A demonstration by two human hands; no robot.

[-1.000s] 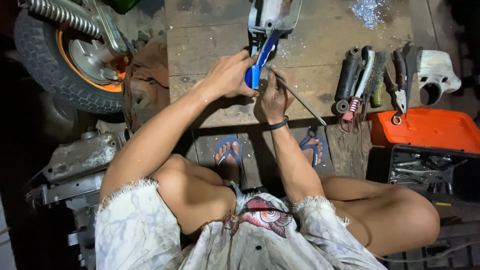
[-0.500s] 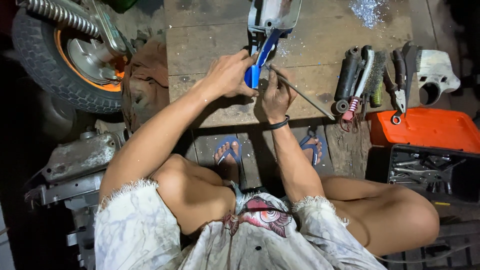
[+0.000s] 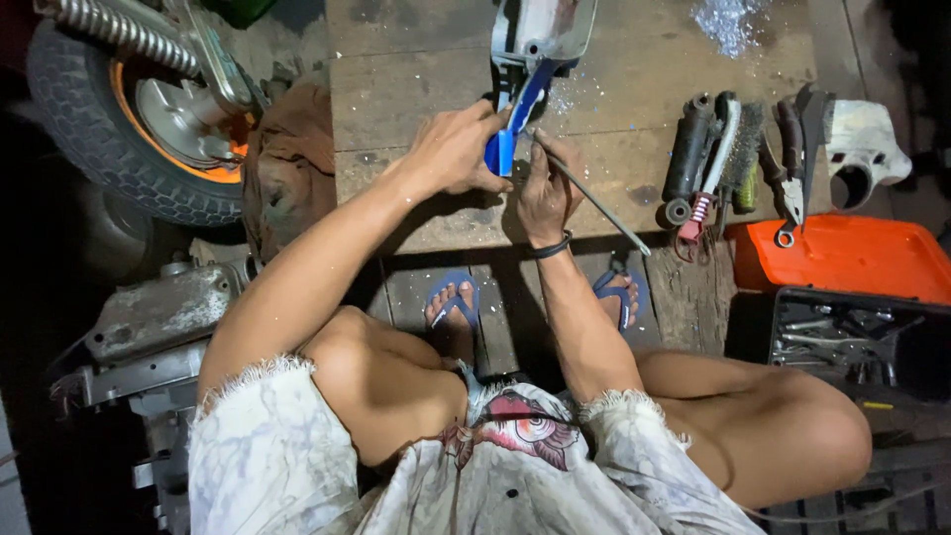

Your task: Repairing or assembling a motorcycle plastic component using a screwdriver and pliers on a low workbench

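— Where are your hands just now?

— Both sit at the near edge of the wooden board (image 3: 416, 89). Your left hand (image 3: 458, 151) is curled around the lower end of the blue part (image 3: 517, 117), fingers wrapped and pressed on it, pinning it to the board. Your right hand (image 3: 548, 188) is just beside it, to the right, fingers bunched together around a thin metal rod (image 3: 597, 203).

— And the rod itself?

— Its tip meets the blue part near your left thumb; the rest slants away to the right and toward you, ending past the board's near edge.

— Where does the blue part lie?

— On the board, about its middle, running from your left hand up to a silvery metal casing (image 3: 543, 30) at the board's far edge (the two look joined, though I cannot tell how).

— What else is around the board?

— On its right end lie a cluster of tools (image 3: 728, 159): dark handles, a wire brush, pliers. Beyond them, off the board's right edge, is a pale metal housing (image 3: 864, 144). Just nearer you than that, an orange case lid (image 3: 842, 256), with the black tray (image 3: 842, 337) of sockets below it. Left of the board stands a wheel (image 3: 119, 129) with an orange rim and a coil spring (image 3: 119, 35) above it. A brown rag (image 3: 287, 163) lies between wheel and board. Your feet in blue sandals (image 3: 454, 302) rest under the board's near edge.
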